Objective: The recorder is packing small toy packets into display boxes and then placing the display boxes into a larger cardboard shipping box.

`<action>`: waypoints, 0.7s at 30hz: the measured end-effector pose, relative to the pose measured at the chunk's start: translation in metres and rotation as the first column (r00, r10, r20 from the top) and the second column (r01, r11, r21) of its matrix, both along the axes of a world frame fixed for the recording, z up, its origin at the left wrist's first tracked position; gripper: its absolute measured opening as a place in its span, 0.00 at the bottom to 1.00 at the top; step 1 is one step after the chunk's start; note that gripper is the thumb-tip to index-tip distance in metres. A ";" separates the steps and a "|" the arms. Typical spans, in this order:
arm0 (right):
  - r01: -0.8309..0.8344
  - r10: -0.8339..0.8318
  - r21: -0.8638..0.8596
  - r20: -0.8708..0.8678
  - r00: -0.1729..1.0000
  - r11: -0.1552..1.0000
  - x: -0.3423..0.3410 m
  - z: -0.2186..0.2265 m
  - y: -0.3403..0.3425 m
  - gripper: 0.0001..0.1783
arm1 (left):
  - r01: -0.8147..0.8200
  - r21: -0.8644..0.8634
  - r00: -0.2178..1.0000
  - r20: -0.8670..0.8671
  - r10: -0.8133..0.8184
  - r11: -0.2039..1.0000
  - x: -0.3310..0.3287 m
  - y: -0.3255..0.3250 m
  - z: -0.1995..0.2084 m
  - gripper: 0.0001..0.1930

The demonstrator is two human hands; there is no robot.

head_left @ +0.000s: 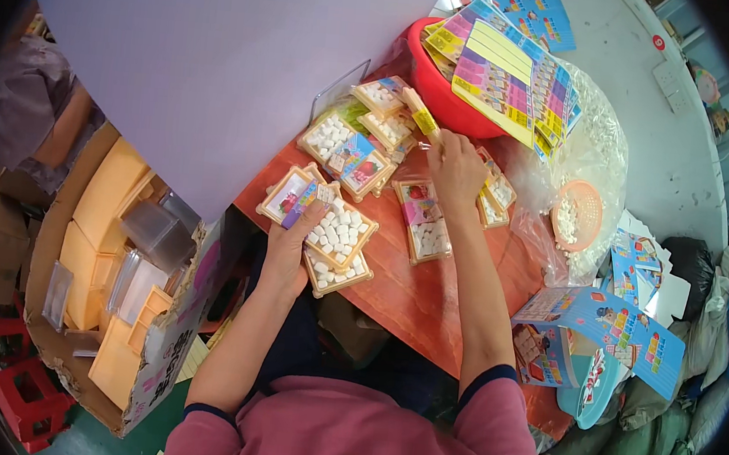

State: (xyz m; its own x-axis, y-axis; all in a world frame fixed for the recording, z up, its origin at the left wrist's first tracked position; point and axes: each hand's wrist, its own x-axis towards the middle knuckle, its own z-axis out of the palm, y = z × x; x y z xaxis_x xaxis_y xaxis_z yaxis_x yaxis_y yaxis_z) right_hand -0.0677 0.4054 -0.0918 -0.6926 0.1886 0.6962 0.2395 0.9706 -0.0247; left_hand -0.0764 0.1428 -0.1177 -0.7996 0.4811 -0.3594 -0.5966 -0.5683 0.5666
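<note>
Some white-filled trays sit in the closed left grip, frame centre; the right grip pinches one tilted tray, upper centre.

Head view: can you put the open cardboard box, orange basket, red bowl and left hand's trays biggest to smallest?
Open cardboard box
Red bowl and trays in the left hand: too alike to rank
Orange basket

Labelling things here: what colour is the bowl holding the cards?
The bowl is red; head view.
</note>
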 end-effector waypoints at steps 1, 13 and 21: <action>-0.011 0.012 0.010 -0.091 0.996 1.000 0.005 0.012 -0.009 0.10 | 0.010 -0.011 1.000 -0.010 -0.010 1.000 -0.001 -0.001 -0.001 0.24; -0.596 0.678 -0.356 0.173 0.714 0.720 0.029 0.037 -0.120 0.24 | -0.005 0.082 0.994 -0.107 0.013 0.997 -0.003 -0.013 -0.002 0.24; 0.280 -0.149 -0.392 0.332 0.931 0.876 -0.121 0.015 -0.051 0.35 | 0.015 0.187 0.995 0.097 -0.034 0.982 -0.001 -0.021 0.010 0.21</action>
State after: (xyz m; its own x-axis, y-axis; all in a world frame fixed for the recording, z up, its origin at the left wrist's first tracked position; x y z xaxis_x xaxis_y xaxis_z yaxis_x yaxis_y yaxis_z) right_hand -0.1883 0.3543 -0.0771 -0.7544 0.5873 0.2932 0.5004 0.8036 -0.3222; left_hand -0.0777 0.1219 -0.1079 -0.7516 0.5658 -0.3391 -0.6596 -0.6427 0.3898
